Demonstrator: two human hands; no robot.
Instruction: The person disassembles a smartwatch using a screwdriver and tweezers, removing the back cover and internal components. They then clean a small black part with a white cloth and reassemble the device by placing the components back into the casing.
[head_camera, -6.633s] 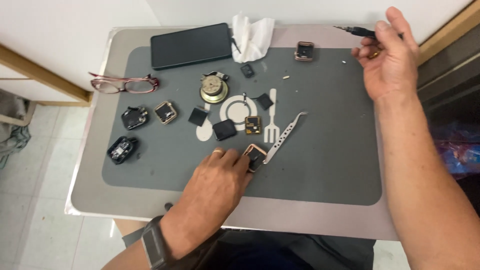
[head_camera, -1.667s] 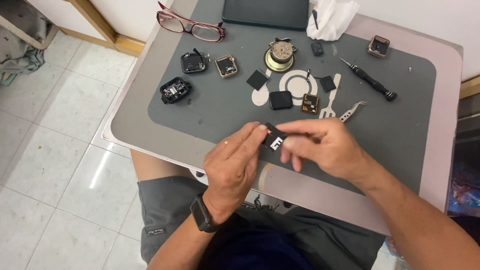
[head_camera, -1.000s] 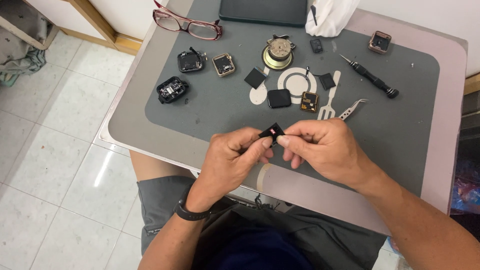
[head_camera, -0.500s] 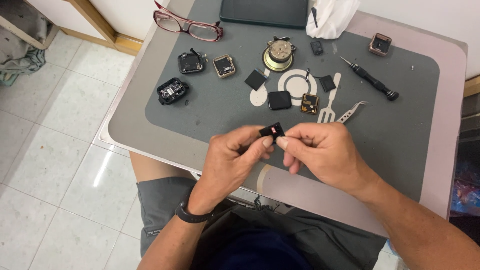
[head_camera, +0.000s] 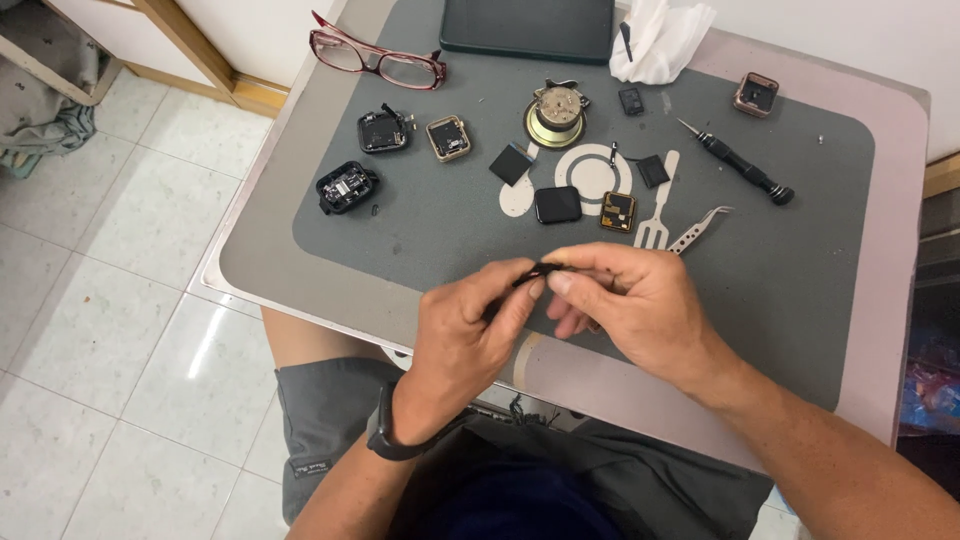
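Note:
My left hand (head_camera: 465, 345) and my right hand (head_camera: 630, 300) meet over the near edge of the grey mat (head_camera: 800, 270). Between their fingertips they pinch a small black watch part (head_camera: 541, 271), seen edge-on and mostly hidden by the fingers. A black band circles my left wrist. Just beyond the hands lie a black square screen (head_camera: 557, 204), a gold-framed watch module (head_camera: 618, 211) and metal tweezers (head_camera: 700, 229).
Farther back on the mat lie a black screwdriver (head_camera: 737, 163), a round brass part (head_camera: 556, 112), several opened watch cases (head_camera: 381, 131), a rose-coloured case (head_camera: 756, 94), a white tissue (head_camera: 660, 38), a dark tablet (head_camera: 528, 25) and red glasses (head_camera: 378, 60). Tiled floor lies left.
Earlier my right hand was at the mat's far corner and my left on a case. Both hands have since come together on the small part, which has turned edge-on in the last second.

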